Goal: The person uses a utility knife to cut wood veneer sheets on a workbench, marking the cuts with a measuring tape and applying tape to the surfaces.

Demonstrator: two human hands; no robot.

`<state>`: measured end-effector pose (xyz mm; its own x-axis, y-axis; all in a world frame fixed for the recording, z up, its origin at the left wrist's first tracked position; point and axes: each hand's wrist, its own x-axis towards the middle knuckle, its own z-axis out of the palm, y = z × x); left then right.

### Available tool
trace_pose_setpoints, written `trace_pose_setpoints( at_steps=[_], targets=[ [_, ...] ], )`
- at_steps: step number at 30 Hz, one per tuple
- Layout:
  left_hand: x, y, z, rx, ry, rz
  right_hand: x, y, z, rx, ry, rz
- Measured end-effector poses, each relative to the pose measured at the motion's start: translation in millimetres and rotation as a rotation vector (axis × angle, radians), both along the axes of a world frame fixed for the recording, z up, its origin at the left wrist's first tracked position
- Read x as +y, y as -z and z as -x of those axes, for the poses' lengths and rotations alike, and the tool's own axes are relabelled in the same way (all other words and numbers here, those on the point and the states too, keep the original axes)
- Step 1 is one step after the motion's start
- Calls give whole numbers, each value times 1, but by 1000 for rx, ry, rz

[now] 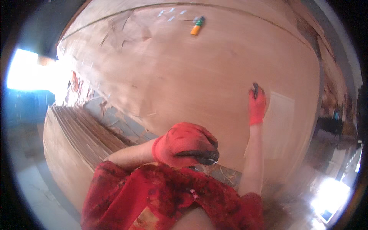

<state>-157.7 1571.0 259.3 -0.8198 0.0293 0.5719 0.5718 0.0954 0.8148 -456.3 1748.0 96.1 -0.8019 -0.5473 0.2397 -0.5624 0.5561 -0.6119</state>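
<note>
A broad sheet of pale wood veneer (199,73) spreads out in front of me, with a torn, wrinkled patch toward its far left. My left hand (188,145), in a red glove with dark fingertips, is closed near my body by the sheet's near edge. A small bright glint shows at its fingers, but what it holds is hidden. Farther out on the right, my right hand (257,103) in a matching glove is curled over the sheet. Whether anything is inside its fingers is unclear. Beside it lies a lighter rectangular strip (282,115).
A small orange-and-green object (197,27) lies on the far part of the sheet, near several whitish bits (171,13). At left stands a thick stack of veneer sheets (80,134). Torn scraps (115,115) lie between stack and sheet.
</note>
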Motion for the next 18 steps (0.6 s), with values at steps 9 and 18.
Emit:
trace_pose_setpoints(
  at_steps=[9,18],
  targets=[
    [-45,64,-41,-256,-35,-287,-314,52,91,762,-650,-402],
    [-70,107,-77,-384,-126,-468,-379,55,100,887,-746,-721]
  ],
)
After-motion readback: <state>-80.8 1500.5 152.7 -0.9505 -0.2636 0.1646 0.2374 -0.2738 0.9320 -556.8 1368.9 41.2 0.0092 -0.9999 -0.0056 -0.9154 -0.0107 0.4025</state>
